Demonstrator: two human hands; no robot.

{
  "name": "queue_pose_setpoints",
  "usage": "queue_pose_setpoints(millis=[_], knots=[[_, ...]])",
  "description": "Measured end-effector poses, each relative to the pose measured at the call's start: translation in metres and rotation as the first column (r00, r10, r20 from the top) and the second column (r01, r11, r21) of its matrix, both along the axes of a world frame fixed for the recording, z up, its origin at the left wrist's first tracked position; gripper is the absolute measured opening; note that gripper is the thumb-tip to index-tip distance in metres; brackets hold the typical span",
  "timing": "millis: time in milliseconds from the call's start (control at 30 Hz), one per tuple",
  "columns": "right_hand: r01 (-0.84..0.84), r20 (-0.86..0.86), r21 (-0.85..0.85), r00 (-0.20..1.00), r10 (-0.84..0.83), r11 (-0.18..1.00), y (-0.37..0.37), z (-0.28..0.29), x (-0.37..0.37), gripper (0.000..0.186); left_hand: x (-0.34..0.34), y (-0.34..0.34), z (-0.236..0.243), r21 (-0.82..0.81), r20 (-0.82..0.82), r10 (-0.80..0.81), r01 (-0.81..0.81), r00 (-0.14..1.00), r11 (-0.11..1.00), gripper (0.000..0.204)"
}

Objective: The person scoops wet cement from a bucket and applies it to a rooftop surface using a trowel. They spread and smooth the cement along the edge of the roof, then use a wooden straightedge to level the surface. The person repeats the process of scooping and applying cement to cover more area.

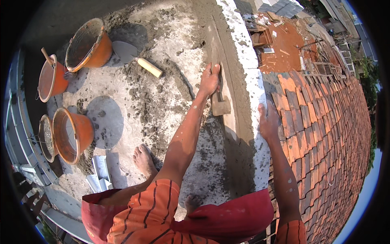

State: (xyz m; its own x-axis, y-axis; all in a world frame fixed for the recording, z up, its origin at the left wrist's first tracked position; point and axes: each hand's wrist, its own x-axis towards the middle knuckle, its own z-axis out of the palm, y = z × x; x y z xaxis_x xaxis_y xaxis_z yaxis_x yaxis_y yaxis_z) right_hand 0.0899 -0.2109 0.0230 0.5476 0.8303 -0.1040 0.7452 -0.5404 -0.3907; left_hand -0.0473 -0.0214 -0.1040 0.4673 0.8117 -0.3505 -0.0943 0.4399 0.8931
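My left hand (209, 80) is wrapped around the handle of a long wooden float (221, 106). The float lies lengthwise along a band of wet grey mortar (239, 122) beside a white block wall (256, 87). Over at the wall's outer edge is my right hand (269, 122), fingers stretched out and holding nothing; its fingertips are partly hard to make out. A trowel (150, 68) with a pale wooden handle lies on the mortar-spattered floor to the left of my left hand.
Orange buckets (101, 51) stand at the left, one with a wooden handle (47, 57) sticking out. White metal channel pieces (100, 173) lie near my bare foot (144, 160). Beyond the wall, a tiled roof (321, 134) slopes down, with red ground (284, 44) farther off.
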Motion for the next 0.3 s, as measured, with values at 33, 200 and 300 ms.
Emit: queue_pose_setpoints(millis=[33, 200, 300], knots=[[-0.012, 0.011, 0.004, 1.000, 0.012, 1.000, 0.001, -0.002, 0.001, 0.059, -0.003, -0.018, -0.009, -0.084, 0.038, 0.011, -0.008, 0.999, 0.996, 0.063], [0.034, 0.023, -0.011, 0.999, -0.034, 0.999, -0.008, -0.009, 0.008, 0.064, -0.024, -0.224, -0.014, -0.152, 0.065, -0.021, 0.030, 0.998, 0.988, 0.072], [0.074, -0.020, -0.089, 0.997, -0.076, 0.993, -0.006, -0.006, 0.008, 0.068, -0.024, -0.245, 0.025, -0.117, 0.071, 0.095, -0.087, 0.993, 0.989, 0.075]])
